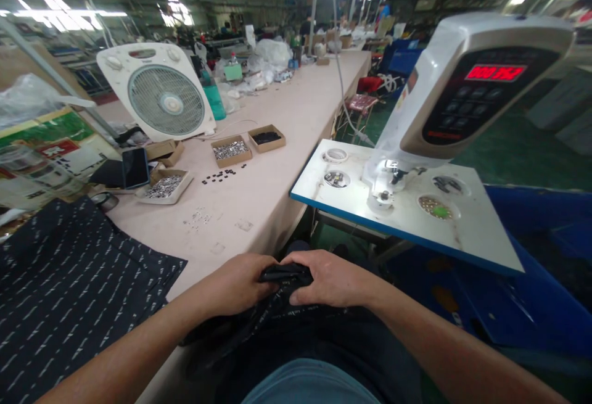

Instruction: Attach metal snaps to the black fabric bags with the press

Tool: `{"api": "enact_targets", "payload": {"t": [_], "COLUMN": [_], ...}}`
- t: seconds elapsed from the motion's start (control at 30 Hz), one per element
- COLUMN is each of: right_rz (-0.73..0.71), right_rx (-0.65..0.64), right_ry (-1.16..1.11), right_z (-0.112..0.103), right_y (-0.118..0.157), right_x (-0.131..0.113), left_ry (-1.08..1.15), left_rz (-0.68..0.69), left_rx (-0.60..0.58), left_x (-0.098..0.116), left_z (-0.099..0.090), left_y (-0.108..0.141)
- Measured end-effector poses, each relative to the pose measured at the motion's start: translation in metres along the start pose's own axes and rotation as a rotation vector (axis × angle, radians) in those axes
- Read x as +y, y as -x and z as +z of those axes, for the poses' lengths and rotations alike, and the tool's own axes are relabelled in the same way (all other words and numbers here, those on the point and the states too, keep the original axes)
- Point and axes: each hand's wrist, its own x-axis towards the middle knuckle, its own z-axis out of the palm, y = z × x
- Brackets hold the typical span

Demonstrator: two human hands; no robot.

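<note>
A dark fabric piece (284, 276) with white printed marks is bunched between my two hands over my lap. My left hand (243, 284) pinches its left side, fingers closed. On the other side my right hand (326, 277) grips the fabric between thumb and fingers. The rest of the cloth hangs down below, partly lost against dark clothing. Both hands are in front of the table's near edge, left of and below the white machine (462, 83) with a red display.
Patterned dark fabric (78, 293) covers the table's left end. Small boxes of metal parts (231, 150) and black parts (267, 137) stand near a white fan (161, 92). The machine's white platform (351, 197) juts out at right, with blue bins (546, 268) beneath.
</note>
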Motion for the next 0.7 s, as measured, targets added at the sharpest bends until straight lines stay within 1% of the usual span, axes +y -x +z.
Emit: {"api": "enact_targets", "payload": {"t": [0.07,0.13,0.2,0.33,0.47,0.5,0.6,0.7], "right_rz": [0.011,0.052,0.081,0.08,0.094,0.1,0.137,0.174], "right_rx": [0.023,0.067,0.081,0.031,0.016,0.02,0.001,-0.016], "right_ry": [0.057,0.146,0.195,0.105,-0.007,-0.019,-0.031,-0.031], "right_z": [0.001,0.002,0.002,0.001,0.003,0.003,0.004,0.003], "right_y": [-0.001,-0.003,-0.005,-0.007,-0.007,-0.008,-0.009,-0.01], "right_x": [0.001,0.0,-0.001,-0.002,0.0,0.001,0.001,-0.001], "left_ry": [0.011,0.048,0.069,0.061,0.153,0.179,0.239,0.286], "left_rz": [-0.021,-0.037,-0.034,-0.007,-0.002,0.007,0.042,0.044], "left_rx": [-0.029,-0.089,-0.13,-0.101,-0.204,-0.207,-0.168,-0.146], "left_x": [-0.001,-0.002,-0.004,-0.011,-0.018,-0.019,-0.022,-0.025], "left_z": [-0.003,-0.005,-0.006,-0.008,-0.011,-0.012,-0.011,-0.006], "left_y": [-0.001,-0.002,-0.002,-0.004,-0.005,-0.005,-0.006,-0.007]}}
